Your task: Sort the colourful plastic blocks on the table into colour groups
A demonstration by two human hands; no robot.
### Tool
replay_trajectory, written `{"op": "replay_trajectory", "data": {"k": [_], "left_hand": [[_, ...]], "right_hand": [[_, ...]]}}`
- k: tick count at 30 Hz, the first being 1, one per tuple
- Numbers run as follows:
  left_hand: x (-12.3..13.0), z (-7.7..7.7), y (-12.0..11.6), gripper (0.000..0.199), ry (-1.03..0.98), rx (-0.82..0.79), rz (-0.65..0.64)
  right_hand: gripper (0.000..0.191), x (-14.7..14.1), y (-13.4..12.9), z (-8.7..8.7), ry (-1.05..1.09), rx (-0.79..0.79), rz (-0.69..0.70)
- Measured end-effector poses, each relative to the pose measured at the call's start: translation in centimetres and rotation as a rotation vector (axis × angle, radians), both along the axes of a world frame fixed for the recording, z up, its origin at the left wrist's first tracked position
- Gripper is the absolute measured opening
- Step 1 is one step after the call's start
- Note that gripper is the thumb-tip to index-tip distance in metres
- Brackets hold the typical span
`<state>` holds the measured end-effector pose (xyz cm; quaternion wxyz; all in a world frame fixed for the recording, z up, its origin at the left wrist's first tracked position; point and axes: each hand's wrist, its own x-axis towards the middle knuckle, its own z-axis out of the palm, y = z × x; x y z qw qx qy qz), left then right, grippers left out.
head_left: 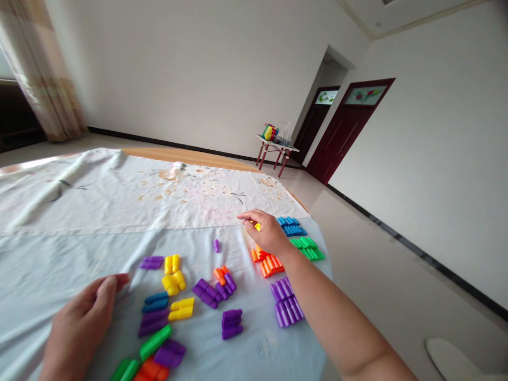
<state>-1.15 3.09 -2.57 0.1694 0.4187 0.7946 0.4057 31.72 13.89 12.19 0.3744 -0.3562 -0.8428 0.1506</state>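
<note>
My right hand [265, 230] reaches over the right part of the cloth, thumb and forefinger stretched out and apart. Yellow pieces [257, 227] show through the gap below the fingers, mostly covered. Near that hand lie tidy groups of short plastic tubes resembling marker caps: blue [291, 226], green [307, 248], orange [272, 265] and purple [286, 302]. Low on the left, my left hand [85, 317] hovers with fingers extended and nothing visible in it. Beside it are looser yellow pieces [173, 284], dark blue pieces [155, 302] and a green piece [155, 342].
One purple piece [216, 245] stands apart mid-table; more purple pieces [207, 292] lie in front. A pale blue cloth [99, 248] and a white floral cloth [119, 196] cover the round table. Beyond are a small side table [278, 144] with bags and a dark red door [349, 127].
</note>
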Motion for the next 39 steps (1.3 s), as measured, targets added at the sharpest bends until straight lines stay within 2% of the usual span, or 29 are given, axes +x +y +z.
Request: {"op": "replay_trajectory", "data": {"k": [2, 4, 9, 12, 15, 20, 23, 26, 30, 35, 39], "left_hand": [[0.9, 1.6, -0.3, 0.040, -0.090, -0.019, -0.005], [1.3, 2.4, -0.4, 0.040, -0.112, -0.009, -0.007], [1.4, 2.4, -0.6, 0.040, -0.105, 0.016, -0.014], [1.6, 2.5, -0.6, 0.039, -0.107, 0.023, -0.022], [1.9, 2.8, -0.6, 0.037, -0.097, 0.020, -0.013], [1.8, 2.8, -0.7, 0.038, -0.083, 0.031, -0.004], [1.6, 2.7, -0.7, 0.039, -0.082, 0.040, -0.014], [1.4, 2.6, -0.7, 0.039, -0.083, 0.042, -0.020], [1.3, 2.7, -0.6, 0.038, -0.088, 0.038, -0.023], [1.5, 3.2, -0.8, 0.039, -0.103, 0.038, -0.038], [1.6, 3.2, -0.8, 0.039, -0.113, 0.016, -0.042]], "right_hand": [[0.026, -1.5, -2.7, -1.0, 0.013, -0.030, 0.078], [0.026, -2.4, -4.7, -2.5, 0.013, -0.078, 0.124], [0.023, -2.8, -6.8, -7.0, -0.036, -0.160, 0.110], [0.023, -2.8, -6.9, -8.2, -0.039, -0.156, 0.050], [0.023, -3.8, -7.0, -8.1, -0.066, -0.150, 0.037], [0.024, -7.0, -8.3, -7.6, -0.229, -0.112, 0.172], [0.030, -8.3, -9.2, -8.0, -0.363, -0.103, 0.165], [0.029, -8.7, -9.7, -8.5, -0.446, -0.089, 0.156], [0.030, -8.1, -9.8, -8.3, -0.392, -0.082, 0.121], [0.035, -5.2, -10.1, -7.0, -0.153, -0.132, -0.033], [0.035, -2.5, -9.4, -7.3, -0.069, -0.174, -0.178]]}}
